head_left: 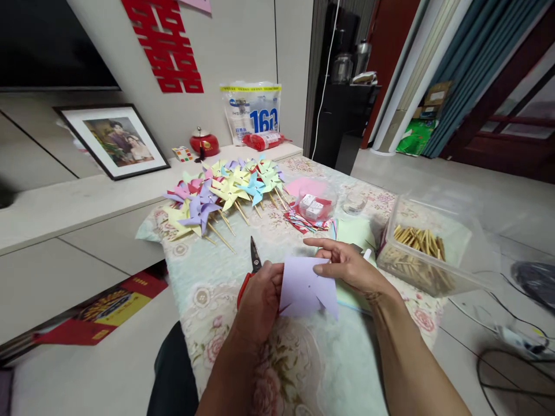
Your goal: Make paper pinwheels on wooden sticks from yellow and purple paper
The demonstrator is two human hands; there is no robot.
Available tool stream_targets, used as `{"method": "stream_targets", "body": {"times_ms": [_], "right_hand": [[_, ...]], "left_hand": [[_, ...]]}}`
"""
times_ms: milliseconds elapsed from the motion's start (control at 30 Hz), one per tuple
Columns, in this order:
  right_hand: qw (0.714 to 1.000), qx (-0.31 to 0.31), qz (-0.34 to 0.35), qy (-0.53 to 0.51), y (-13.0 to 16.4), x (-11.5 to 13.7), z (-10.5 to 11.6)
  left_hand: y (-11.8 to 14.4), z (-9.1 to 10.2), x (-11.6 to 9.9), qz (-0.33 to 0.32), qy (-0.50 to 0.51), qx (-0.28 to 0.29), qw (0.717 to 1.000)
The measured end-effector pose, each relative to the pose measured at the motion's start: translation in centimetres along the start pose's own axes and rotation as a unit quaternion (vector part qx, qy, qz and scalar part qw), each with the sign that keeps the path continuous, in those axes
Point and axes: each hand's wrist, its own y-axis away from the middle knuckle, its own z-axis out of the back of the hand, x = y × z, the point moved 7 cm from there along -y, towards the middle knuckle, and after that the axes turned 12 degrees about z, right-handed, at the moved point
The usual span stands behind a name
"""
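A square of lilac paper, slit at its corners and with a small hole near its middle, is held up over the table between both hands. My left hand pinches its left edge. At the upper right edge, my right hand grips the sheet with the thumb in front, the index finger stretched out to the left. Scissors with red handles lie just beyond my left hand, which partly covers them. Pale green paper lies under and behind my right hand.
Several finished paper pinwheels on sticks lie at the back left. A clear plastic box of short sticks stands at the right, near a round clear container and paper scraps. The floral tablecloth covers the table.
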Motion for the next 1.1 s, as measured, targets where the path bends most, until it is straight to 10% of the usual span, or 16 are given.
{"method": "stream_targets", "body": {"times_ms": [700, 933, 1100], "right_hand": [[0.988, -0.076, 0.113, 0.066, -0.8, 1.4, -0.9], [0.814, -0.182, 0.379, 0.401, 1.2, 5.1, -2.8], [0.834, -0.077, 0.406, 0.365, 1.3, 5.1, -6.1]], "left_hand": [[-0.9, 0.4, 1.8, -0.01, -0.063, -0.062, 0.996], [-0.3, 3.2, -0.1, -0.118, -0.066, -0.245, 0.96], [0.5, 3.4, -1.2, -0.169, -0.087, -0.287, 0.939]]}}
